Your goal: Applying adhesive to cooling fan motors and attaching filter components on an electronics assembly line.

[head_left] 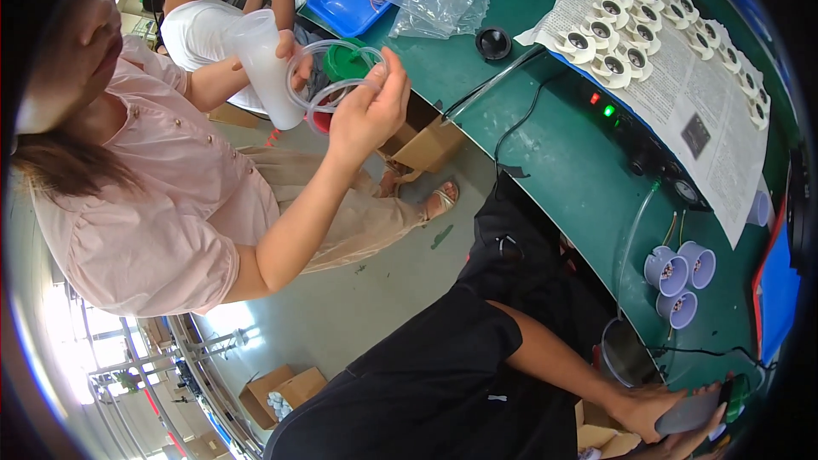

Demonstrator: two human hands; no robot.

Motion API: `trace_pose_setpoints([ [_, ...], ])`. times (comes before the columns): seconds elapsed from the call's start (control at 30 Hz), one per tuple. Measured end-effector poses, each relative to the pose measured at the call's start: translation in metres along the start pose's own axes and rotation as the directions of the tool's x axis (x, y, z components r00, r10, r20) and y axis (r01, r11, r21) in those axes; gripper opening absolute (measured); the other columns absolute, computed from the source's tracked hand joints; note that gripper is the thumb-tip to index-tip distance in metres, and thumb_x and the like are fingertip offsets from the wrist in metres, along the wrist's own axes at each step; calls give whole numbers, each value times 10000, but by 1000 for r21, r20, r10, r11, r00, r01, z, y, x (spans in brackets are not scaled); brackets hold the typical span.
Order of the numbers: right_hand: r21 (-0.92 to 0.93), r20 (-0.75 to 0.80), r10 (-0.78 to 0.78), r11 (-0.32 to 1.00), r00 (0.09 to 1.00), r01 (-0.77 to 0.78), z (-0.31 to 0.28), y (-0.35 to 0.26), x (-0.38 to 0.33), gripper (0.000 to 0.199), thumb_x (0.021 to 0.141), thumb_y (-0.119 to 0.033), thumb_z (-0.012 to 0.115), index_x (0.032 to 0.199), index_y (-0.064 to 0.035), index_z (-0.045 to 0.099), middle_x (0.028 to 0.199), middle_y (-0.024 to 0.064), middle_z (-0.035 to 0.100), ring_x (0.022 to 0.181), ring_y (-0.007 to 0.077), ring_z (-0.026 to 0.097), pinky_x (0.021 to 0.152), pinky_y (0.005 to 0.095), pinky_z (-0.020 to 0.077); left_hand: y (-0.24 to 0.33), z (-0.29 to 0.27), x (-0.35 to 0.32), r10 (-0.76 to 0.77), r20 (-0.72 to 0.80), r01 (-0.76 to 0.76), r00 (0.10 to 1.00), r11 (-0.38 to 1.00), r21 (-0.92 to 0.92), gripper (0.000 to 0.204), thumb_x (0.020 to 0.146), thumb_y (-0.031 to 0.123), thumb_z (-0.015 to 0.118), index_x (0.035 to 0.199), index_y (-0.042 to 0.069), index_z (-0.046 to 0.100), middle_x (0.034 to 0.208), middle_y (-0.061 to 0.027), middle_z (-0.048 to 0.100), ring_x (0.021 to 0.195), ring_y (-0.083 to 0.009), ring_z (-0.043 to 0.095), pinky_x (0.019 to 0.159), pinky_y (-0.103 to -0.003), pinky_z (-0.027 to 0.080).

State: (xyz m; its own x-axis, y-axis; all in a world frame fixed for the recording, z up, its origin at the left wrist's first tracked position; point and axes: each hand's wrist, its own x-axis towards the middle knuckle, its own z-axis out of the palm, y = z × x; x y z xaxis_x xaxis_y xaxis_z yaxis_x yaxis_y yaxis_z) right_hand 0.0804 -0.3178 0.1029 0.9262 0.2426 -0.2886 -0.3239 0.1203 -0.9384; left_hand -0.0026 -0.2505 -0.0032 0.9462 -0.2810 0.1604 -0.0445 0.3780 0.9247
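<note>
Black sleeve (409, 375) nearest | left hand (643, 413) wraps grey piece (687, 414) | right hand (694, 441), mostly cut off, shows fingers at its side, grip unclear | purple cups (681, 313) sit on desk (554, 170), beyond left hand | co-worker (162, 213) holds tubing (339, 84)

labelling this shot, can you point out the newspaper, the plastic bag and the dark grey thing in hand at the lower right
Newspaper (665, 102), head view: bare paper beside the white wheels.
Plastic bag (447, 0), head view: its crumpled middle.
Dark grey thing (688, 413), head view: middle of its side.
</note>
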Motion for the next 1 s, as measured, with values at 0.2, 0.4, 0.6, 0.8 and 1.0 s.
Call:
trace_pose_setpoints([
  [0.2,81,77,-41,996,996,35,41,-5,-12,674,902,-368,695,1379,25,426,999,83,575,869,191,573,774,333,483,15,-14,-6,-6,27,4,1000,999,51,798,655,233,790,1276,-48,374,1074,-316,584,986,-467,599,823,-499,498],
  [0.4,34,30,-131,991,991,130,-8,17,-26,818,919,-415,648,1489,0,234,977,92,512,839,213,536,752,345,458,50,-48,-24,-62,23,55,998,971,235,718,764,335,749,1212,-107,404,997,-320,601,978,-465,599,848,-495,480],
  [0.6,562,-67,-292,779,954,278,-59,1,-21,738,903,-389,672,1400,43,338,1062,121,499,946,213,492,851,351,433,150,-151,-51,-84,84,51,993,940,338,366,908,277,661,1193,50,638,1078,-140,656,1013,-293,619,883,-405,485],
  [0.8,708,-164,-368,602,915,369,9,10,18,621,866,-352,742,1225,57,443,1088,144,528,1075,263,493,982,383,398,125,-213,-73,308,-572,186,760,740,646,279,805,52,694,1074,39,623,990,-96,635,976,-291,571,881,-388,451],
  [1.0,521,-484,-306,652,820,551,2,17,8,541,882,-411,703,1137,28,519,1011,124,575,949,263,551,902,400,467,96,-198,-69,350,-414,165,840,563,810,590,728,178,812,1232,81,521,1241,-113,549,1272,-367,419,1117,-556,275],
])
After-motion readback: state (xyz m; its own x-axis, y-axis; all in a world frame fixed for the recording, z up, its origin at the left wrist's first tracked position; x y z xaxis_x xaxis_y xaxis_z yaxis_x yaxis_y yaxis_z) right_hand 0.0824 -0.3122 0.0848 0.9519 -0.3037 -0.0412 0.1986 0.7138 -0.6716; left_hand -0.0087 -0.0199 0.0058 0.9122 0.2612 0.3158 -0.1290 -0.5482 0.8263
